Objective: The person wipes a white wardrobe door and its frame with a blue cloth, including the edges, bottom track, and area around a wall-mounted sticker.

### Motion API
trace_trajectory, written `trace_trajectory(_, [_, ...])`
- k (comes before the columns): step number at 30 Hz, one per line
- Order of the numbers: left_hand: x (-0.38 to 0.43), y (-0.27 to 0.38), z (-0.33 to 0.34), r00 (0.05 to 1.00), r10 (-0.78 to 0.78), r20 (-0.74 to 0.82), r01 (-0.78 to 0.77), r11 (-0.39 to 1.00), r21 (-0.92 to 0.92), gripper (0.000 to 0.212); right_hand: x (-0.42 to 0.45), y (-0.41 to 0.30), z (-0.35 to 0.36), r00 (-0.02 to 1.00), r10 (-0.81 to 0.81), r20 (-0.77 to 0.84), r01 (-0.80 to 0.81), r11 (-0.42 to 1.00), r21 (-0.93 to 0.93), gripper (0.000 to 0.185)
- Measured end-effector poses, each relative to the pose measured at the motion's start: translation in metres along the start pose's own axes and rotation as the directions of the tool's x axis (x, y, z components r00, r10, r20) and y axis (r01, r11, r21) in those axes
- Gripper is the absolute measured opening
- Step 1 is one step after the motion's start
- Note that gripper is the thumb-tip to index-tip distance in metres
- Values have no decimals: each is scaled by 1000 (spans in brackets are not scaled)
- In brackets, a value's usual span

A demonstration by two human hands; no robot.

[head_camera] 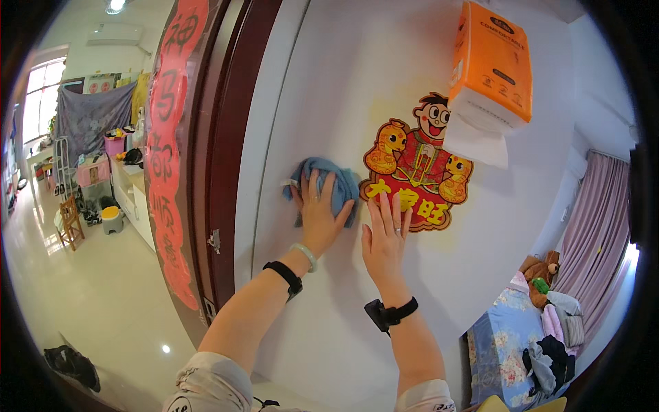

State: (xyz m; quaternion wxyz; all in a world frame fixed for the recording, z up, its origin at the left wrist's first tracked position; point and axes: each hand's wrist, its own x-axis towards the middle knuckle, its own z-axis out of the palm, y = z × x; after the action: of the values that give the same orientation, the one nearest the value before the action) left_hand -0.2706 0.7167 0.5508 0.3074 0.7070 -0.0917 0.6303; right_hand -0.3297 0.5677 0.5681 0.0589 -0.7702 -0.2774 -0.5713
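Note:
Spread over a bunched blue cloth [337,177], my left hand [318,211] presses it flat to the white wall [329,309]. My right hand [386,237] rests with its fingertips at the lower edge of a red and gold paper wall decoration [425,159], fingers extended and holding nothing. The decoration shows a cartoon figure between two orange snakes and bears yellow characters. Above it on the wall is an orange tissue pack [491,62], one white tissue [476,139] hanging from its underside over part of the decoration.
Left of the wall stands a dark red door frame [237,129] with a red paper banner [170,154] beside it. Beyond lie a room with a wooden chair [70,221] and a stool [111,220]. At the right are a bed [502,340] with clothes and a curtain [592,221].

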Motion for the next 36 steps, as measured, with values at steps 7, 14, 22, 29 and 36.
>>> trace_trajectory(7, [83,6,3,989,71,-129,-65,996,54,64,-1,9,23,1000,23,4,-22,991,-135,55])
trace_trajectory(14, [162,11,2,982,70,-173,-60,996,58,64,-2,12,29,1000,6,-19,-10,975,-220,57])
trace_trajectory(22, [95,-14,1,993,46,-110,-41,998,41,65,-2,10,29,1000,18,-25,-23,978,-209,56])
trace_trajectory(29, [19,-36,-6,999,-30,-16,31,998,52,69,-1,9,27,1000,4,-25,-10,979,-205,58])
trace_trajectory(36, [26,-40,-4,998,11,-63,-8,999,54,66,-2,10,29,1000,0,-26,-6,973,-231,57])
